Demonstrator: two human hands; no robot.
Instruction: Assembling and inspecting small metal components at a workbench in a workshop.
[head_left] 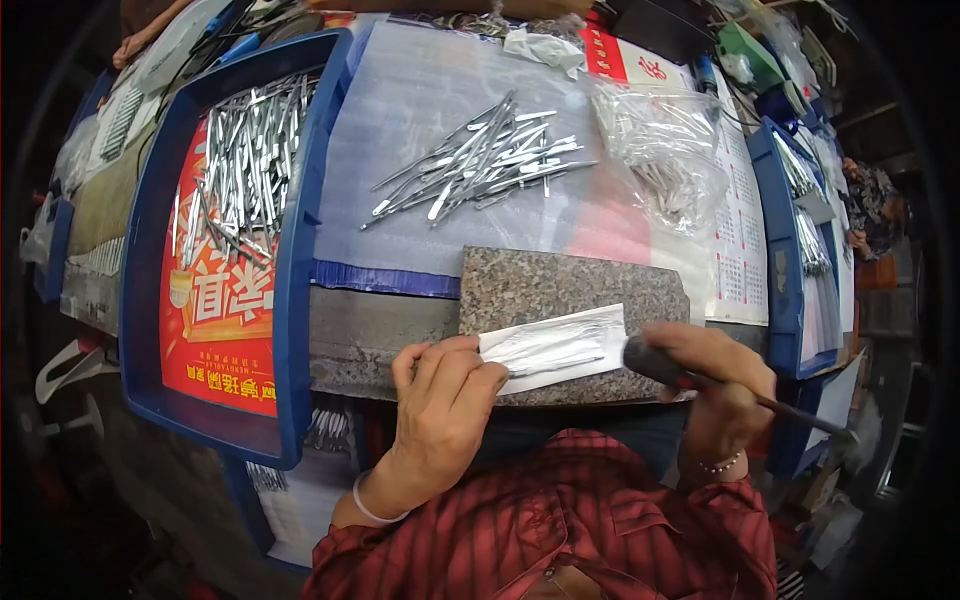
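My left hand [445,412] is closed at the left end of a white paper pad [555,335], fingertips pinching a thin metal rod [555,367] that lies along the pad. Beneath the pad is a speckled granite slab [540,275]. In my right hand [735,405], just past the slab's right edge, is a screwdriver-like tool [790,410]. Its thick dark handle points left towards the pad, its metal shaft slants out to the right, and it looks slightly blurred. Farther back lies a loose pile of slim silvery metal pieces [490,160] with flattened ends.
On the left stands a blue tray [300,330] with many metal pieces [255,150] over a red printed sheet. A clear plastic bag [660,150] of white slender items lies back right. Another blue tray [800,260] sits far right. Parts of other people show at both edges.
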